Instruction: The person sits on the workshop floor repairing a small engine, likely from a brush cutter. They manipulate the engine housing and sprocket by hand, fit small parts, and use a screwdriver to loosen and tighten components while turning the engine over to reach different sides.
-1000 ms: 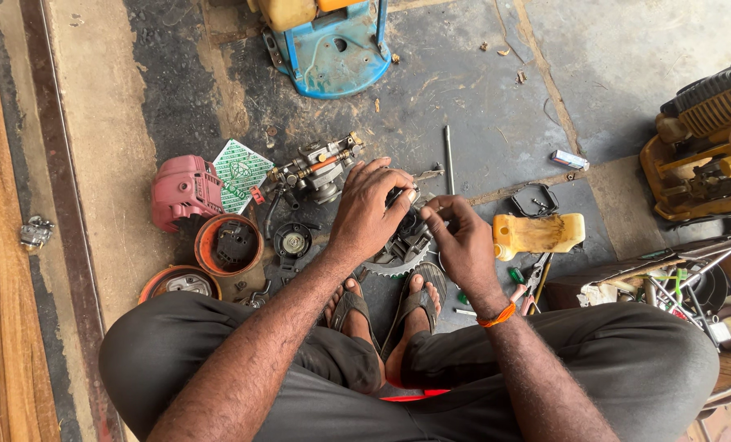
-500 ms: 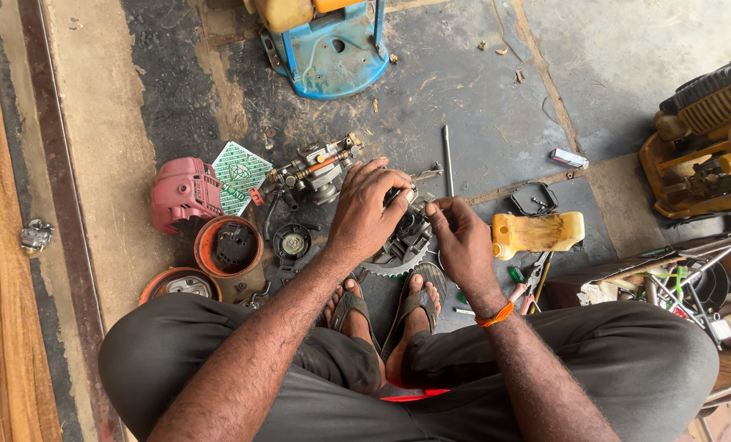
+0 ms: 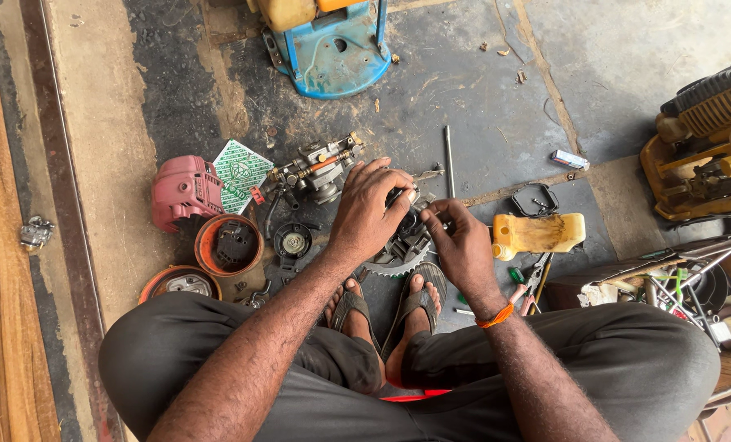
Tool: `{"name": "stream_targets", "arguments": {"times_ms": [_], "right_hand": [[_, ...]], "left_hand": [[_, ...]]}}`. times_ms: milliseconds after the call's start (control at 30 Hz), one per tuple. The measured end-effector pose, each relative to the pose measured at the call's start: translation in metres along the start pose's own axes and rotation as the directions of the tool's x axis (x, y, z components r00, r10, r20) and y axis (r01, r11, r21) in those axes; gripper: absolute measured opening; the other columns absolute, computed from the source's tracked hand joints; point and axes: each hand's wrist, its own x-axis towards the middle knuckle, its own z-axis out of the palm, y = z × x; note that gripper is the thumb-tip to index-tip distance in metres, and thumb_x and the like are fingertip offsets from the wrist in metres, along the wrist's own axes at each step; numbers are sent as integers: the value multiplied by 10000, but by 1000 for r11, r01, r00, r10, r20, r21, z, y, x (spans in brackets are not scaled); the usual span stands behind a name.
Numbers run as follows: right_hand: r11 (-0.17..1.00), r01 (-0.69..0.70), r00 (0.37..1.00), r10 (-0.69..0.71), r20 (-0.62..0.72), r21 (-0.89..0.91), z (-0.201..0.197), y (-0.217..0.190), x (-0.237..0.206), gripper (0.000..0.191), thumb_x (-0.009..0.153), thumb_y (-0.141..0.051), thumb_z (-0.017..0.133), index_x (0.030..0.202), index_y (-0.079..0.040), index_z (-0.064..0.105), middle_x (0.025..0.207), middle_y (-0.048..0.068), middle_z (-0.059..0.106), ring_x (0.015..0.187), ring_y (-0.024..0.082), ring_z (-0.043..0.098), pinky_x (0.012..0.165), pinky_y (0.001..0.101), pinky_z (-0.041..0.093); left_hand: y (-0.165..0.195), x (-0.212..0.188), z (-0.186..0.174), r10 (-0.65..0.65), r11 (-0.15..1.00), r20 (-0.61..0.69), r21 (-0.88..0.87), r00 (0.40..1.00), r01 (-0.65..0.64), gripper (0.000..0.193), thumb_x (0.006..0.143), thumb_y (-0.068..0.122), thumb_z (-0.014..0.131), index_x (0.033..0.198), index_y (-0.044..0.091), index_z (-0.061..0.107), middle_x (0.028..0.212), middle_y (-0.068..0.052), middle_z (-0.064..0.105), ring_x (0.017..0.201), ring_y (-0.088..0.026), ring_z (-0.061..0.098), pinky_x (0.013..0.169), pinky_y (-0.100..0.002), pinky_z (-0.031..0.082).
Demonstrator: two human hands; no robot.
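I sit on the floor with my sandalled feet together. Between them and my hands lies a dark engine part with a toothed round flywheel (image 3: pixel 405 250). My left hand (image 3: pixel 367 209) covers its top and grips it from above. My right hand (image 3: pixel 457 241) sits on its right side, fingers pinched on a small piece at the top of the part; what it pinches is hidden. An orange band circles my right wrist.
Left of the hands: a carburettor assembly (image 3: pixel 316 170), red cover (image 3: pixel 185 191), green patterned card (image 3: pixel 241 170), orange round housings (image 3: pixel 228 245). Right: yellow plastic tank (image 3: pixel 537 232), pliers (image 3: pixel 531 278), metal rod (image 3: pixel 448 160), yellow engine unit (image 3: pixel 705 147). A blue base (image 3: pixel 332 53) stands ahead.
Both hands stay on the engine part with only slight finger shifts. Nothing else has moved.
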Motion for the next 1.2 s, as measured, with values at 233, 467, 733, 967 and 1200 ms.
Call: {"name": "stream_targets", "arguments": {"times_ms": [233, 467, 733, 967, 1200], "right_hand": [[996, 27, 999, -23, -41, 90, 0, 2, 1, 267, 1002, -314, 704, 1116, -73, 714, 815, 14, 718, 682, 66, 619, 608, 271, 529], [990, 121, 992, -119, -33, 74, 0, -1, -1, 268, 942, -290, 749, 1083, -67, 705, 813, -4, 713, 666, 57, 601, 585, 260, 510], [998, 35, 998, -32, -57, 55, 2, -2, -1, 206, 962, -267, 752, 1029, -74, 718, 763, -11, 675, 655, 55, 576, 585, 259, 493], [986, 110, 990, -97, -102, 124, 2, 3, 0, 226, 997, -278, 727, 1062, -62, 713, 793, -5, 696, 688, 41, 591, 610, 245, 504], [999, 48, 998, -47, -36, 16, 2, -2, -3, 256, 956, -285, 721, 1078, -60, 715, 742, 17, 686, 596, 58, 577, 524, 268, 483]], "left_hand": [[0, -1, 1, -5, 1000, -1, 1, 1000, 5, 133, 1026, 255, 637, 1052, 125, 652, 1166, -54, 716, 1382, -316, 518, 1237, -569, 230], [-2, 0, 2, -2, 1000, 7, 2, 1000, 2, 127, 1032, 247, 626, 1061, 125, 650, 1175, -47, 720, 1399, -313, 518, 1249, -561, 233], [-1, 0, 1, -1, 1000, 1, -8, 1000, 1, 116, 1020, 234, 637, 1054, 125, 652, 1171, -48, 723, 1390, -316, 518, 1243, -564, 229], [0, -1, 0, -4, 1000, 1, -14, 1000, 4, 120, 1020, 238, 640, 1054, 123, 653, 1185, -51, 722, 1399, -327, 506, 1239, -563, 235], [-2, 0, 1, -4, 1000, 11, -13, 1000, 4, 117, 1026, 235, 630, 1052, 124, 656, 1186, -51, 723, 1400, -321, 506, 1243, -572, 228]]}}
